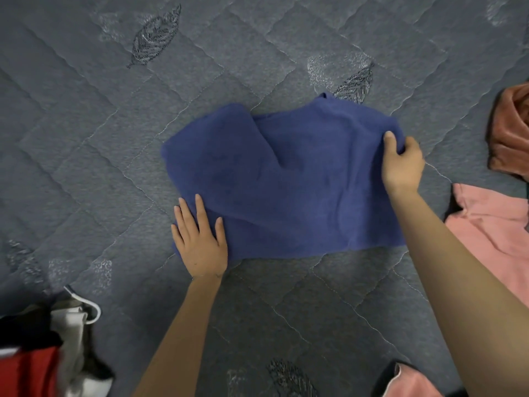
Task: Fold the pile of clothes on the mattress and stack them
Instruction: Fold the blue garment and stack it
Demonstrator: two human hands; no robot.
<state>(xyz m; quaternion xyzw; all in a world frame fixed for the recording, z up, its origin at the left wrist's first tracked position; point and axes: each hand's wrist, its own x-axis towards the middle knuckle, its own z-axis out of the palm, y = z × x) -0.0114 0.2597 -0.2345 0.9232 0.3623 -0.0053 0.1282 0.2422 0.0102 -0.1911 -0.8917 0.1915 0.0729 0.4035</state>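
A blue garment [286,181] lies partly folded in the middle of the grey quilted mattress [86,138]. My left hand [200,242] presses flat on its near left corner with fingers straight. My right hand [403,161] grips the garment's right edge, thumb on top and fingers curled under the cloth, lifting that edge slightly. A crease runs down the garment's middle.
A rust-brown cloth [509,130] and a pink garment [492,227] lie at the right edge. More pink cloth [409,382] shows at the bottom right. A heap of red, black and white clothes [43,353] with a white hanger [91,308] sits at the bottom left.
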